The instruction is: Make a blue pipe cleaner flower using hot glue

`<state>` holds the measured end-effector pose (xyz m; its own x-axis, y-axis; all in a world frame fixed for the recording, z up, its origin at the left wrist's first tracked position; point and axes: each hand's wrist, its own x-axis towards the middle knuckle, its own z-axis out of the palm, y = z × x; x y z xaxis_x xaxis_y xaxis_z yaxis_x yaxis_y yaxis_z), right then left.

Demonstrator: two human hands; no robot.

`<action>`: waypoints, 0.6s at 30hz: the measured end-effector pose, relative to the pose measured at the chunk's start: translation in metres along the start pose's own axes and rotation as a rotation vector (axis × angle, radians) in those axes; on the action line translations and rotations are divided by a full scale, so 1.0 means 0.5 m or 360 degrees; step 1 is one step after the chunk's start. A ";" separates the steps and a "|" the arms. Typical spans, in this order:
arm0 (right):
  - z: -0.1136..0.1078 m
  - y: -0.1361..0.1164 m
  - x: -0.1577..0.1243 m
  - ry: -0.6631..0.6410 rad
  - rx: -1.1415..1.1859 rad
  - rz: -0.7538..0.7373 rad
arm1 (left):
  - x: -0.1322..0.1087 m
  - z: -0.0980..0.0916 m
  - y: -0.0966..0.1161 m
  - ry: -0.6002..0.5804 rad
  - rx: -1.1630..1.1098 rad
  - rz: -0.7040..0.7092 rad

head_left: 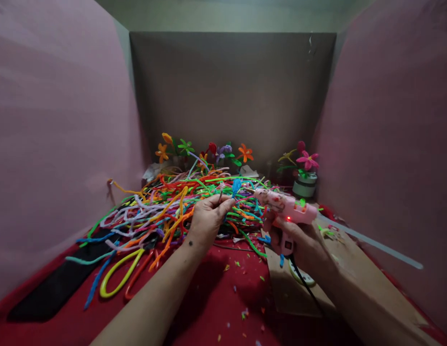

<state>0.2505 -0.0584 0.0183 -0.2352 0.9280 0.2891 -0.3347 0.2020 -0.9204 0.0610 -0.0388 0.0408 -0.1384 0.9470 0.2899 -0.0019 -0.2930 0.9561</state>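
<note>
left hand (208, 215) is pinching a blue pipe-cleaner piece (236, 186) just above the tangled pile (162, 206), while right hand (303, 242) is gripping the pink glue gun (286, 207), nozzle pointing at it, best held steady and off the fingertips.

You sat boxed in: a pink panel (57, 134) rose on your left and a second pink panel (396, 144) on your right, with a brown cardboard sheet (230, 91) closing the back. A pale wall (223, 14) showed above it. Red cloth (216, 298) covered the surface before you, strewn with small coloured scraps, and the light was dim.
</note>
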 end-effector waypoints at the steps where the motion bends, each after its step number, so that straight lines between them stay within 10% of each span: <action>1: -0.001 0.001 -0.001 -0.0013 -0.0058 0.0008 | -0.001 0.001 -0.001 -0.0002 0.0011 0.0000; 18: 0.003 0.006 -0.012 -0.0005 -0.0361 0.0094 | -0.008 0.008 0.002 -0.0069 0.0090 0.0036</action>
<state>0.2494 -0.0640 0.0141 -0.2515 0.9392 0.2337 -0.1070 0.2130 -0.9712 0.0657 -0.0423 0.0410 -0.0949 0.9454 0.3118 0.0566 -0.3076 0.9498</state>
